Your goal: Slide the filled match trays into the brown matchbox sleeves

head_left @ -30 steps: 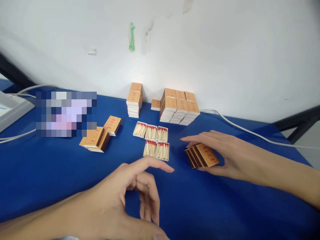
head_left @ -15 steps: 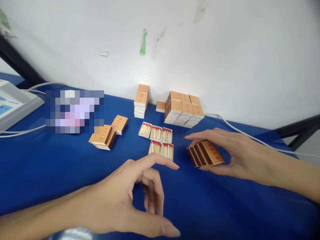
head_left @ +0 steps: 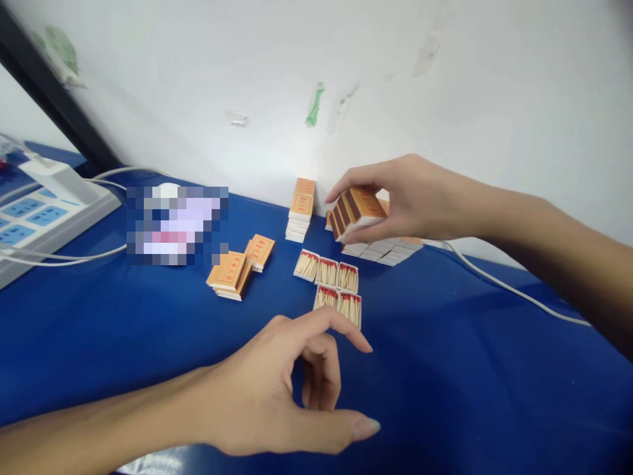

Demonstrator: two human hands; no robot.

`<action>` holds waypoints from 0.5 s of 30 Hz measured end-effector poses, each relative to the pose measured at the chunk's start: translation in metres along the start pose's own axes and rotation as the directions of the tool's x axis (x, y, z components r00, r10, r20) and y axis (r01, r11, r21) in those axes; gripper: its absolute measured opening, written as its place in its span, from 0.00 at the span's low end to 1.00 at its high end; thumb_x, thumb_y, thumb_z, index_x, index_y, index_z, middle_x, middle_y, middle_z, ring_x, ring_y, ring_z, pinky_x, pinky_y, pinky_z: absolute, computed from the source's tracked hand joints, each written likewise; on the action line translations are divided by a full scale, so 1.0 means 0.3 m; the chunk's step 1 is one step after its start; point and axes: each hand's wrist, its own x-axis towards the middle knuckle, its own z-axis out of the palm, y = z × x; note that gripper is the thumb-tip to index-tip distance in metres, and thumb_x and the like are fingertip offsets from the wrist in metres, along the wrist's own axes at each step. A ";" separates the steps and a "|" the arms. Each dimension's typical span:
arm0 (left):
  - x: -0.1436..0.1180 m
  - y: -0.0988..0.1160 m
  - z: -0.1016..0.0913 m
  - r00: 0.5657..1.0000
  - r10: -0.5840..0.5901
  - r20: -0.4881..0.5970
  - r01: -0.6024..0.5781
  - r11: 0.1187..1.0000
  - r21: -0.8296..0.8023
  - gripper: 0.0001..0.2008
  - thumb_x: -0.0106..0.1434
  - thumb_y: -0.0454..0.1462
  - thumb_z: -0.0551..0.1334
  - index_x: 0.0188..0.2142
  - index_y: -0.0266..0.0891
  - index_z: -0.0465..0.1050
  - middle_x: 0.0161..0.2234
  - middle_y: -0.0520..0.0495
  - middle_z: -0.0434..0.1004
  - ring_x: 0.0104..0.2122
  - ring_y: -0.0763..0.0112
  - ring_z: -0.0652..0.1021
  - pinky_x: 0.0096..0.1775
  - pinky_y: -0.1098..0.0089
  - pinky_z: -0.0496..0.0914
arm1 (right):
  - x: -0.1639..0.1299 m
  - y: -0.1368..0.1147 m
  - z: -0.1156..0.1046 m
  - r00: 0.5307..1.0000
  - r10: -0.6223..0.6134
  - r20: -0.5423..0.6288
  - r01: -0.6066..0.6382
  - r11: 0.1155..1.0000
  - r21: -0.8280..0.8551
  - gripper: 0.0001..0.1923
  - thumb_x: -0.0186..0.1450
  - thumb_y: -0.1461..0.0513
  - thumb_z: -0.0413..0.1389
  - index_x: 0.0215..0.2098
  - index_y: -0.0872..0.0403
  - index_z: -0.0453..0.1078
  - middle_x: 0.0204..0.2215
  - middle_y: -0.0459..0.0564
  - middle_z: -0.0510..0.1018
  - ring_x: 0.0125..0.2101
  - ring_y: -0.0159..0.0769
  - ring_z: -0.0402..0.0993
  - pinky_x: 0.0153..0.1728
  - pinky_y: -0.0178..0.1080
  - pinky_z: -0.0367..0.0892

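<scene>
My right hand [head_left: 420,198] grips a small stack of matchboxes [head_left: 357,210] and holds it in the air above the large block of stacked matchboxes [head_left: 380,247] by the wall. My left hand [head_left: 277,396] hovers over the blue tablecloth [head_left: 445,382] near the front, fingers loosely curled and holding nothing. Just beyond its index finger lie several open trays of red-tipped matches [head_left: 333,284] in two rows.
A narrow tall stack of matchboxes [head_left: 299,210] stands at the wall. Loose matchbox sleeves [head_left: 240,267] lie left of the trays. A white power strip [head_left: 44,214] with cables is at the far left, and a white cable [head_left: 514,290] runs along the right.
My right hand has lifted the small stack of matchboxes off the cloth and carried it up and back, over the large block. My left hand has stayed about where it was.
</scene>
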 end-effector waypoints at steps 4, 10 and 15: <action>-0.003 -0.001 0.003 1.000 -0.011 0.025 0.012 0.999 -0.046 0.29 0.64 0.44 0.82 0.58 0.48 0.74 0.29 0.60 0.79 0.28 0.74 0.78 0.32 0.73 0.72 | 0.093 0.066 0.045 0.998 0.028 0.049 -0.026 0.998 -0.050 0.27 0.66 0.44 0.72 0.58 0.45 0.84 0.45 0.47 0.90 0.44 0.48 0.85 0.45 0.47 0.73; -0.017 -0.019 0.028 0.997 -0.078 0.000 0.078 0.996 -0.046 0.30 0.60 0.49 0.84 0.57 0.52 0.77 0.28 0.60 0.79 0.28 0.73 0.78 0.33 0.72 0.71 | 0.146 0.130 0.102 0.994 0.098 0.049 -0.088 0.979 -0.186 0.28 0.65 0.45 0.70 0.59 0.48 0.83 0.43 0.50 0.88 0.43 0.48 0.82 0.45 0.47 0.70; -0.016 -0.017 0.026 0.994 -0.105 0.017 0.105 0.994 -0.007 0.28 0.63 0.50 0.81 0.58 0.50 0.77 0.29 0.60 0.79 0.28 0.74 0.78 0.33 0.73 0.72 | 0.175 0.127 0.123 0.989 0.128 0.073 -0.105 0.959 -0.263 0.24 0.64 0.50 0.72 0.56 0.48 0.83 0.39 0.49 0.86 0.41 0.47 0.81 0.39 0.44 0.67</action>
